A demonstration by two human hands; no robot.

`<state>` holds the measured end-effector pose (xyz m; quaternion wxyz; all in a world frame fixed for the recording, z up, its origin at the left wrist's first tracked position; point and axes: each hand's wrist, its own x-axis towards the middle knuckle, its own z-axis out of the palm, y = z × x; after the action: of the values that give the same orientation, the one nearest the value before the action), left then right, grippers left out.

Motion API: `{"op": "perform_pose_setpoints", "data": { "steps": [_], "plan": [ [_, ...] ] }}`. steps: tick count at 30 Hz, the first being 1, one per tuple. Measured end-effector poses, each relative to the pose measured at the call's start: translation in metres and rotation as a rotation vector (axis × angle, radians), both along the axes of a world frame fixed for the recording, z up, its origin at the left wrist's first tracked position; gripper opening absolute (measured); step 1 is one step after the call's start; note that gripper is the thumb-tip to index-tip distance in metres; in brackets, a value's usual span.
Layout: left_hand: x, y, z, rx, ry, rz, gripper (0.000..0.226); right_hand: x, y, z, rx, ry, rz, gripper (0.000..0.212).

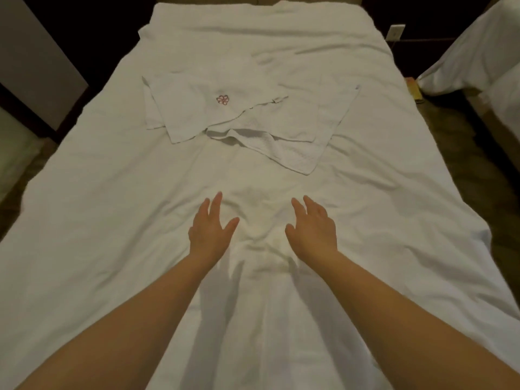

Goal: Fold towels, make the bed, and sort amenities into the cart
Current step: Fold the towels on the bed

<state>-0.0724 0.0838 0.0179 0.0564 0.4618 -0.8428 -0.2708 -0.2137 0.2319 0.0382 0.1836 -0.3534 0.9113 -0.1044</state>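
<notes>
- Head view, looking down the length of the bed (439, 220): a white sheet (112, 220) covers it edge to edge, rumpled in long soft creases.
- The left hand (211, 229) and right hand (312, 229) lie palm down on the sheet near its middle, fingers straight and spread, gripping nothing.
- Between them the cloth is bunched into a small ridge (264, 246).
- Farther up the bed, apart from both hands, two white towels lie unfolded and overlapping: one with a small pink flower mark (223, 99), the other (304, 128) partly beneath it, its near edge turned over.
- The sheet looks thin, light and limp; I judge it slides readily under flat palms, so sweeping outward from that ridge should flatten it, while real slack is better pulled out from the side edges.
- The towels look thicker and floppy, not fragile; pinching two corners of one edge seems the surest hold for folding.
- Another white-covered bed (478, 57) stands off to the right.
</notes>
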Motion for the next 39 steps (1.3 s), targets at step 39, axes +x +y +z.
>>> {"op": "perform_pose_setpoints", "data": {
  "steps": [39],
  "plan": [
    [0.0, -0.052, -0.152, -0.297, -0.094, 0.04, 0.072, -0.141, -0.197, -0.071, -0.103, 0.096, -0.028, 0.04]
  ]
}}
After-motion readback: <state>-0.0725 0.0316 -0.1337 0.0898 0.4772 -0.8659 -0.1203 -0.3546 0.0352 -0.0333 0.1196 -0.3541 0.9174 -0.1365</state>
